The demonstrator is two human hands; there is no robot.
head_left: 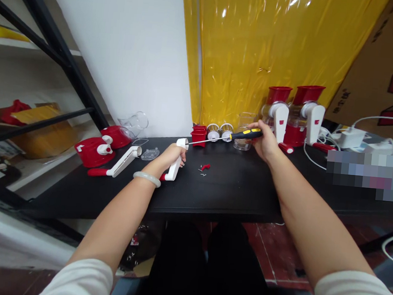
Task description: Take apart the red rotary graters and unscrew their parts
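My left hand [175, 156] is closed around a white crank handle [173, 170] with a red grip, held upright on the black table. In my right hand [265, 142] is a screwdriver [246, 134] with a black and yellow handle. Its long shaft runs left, and the tip meets the round white end of the crank handle. On the table between my hands lie a small red plastic piece [206, 166] and several small screws [203, 174]. A second white crank handle [125, 161] with a red grip lies to the left of my left hand.
Red bases [94, 151] and a clear plastic part [150, 154] are at the left. Red hoppers [198, 135] and grater drums [213, 132] stand at the back. Two assembled red-and-white rotary graters [309, 114] stand at the right, beside white chargers and cables [352, 137].
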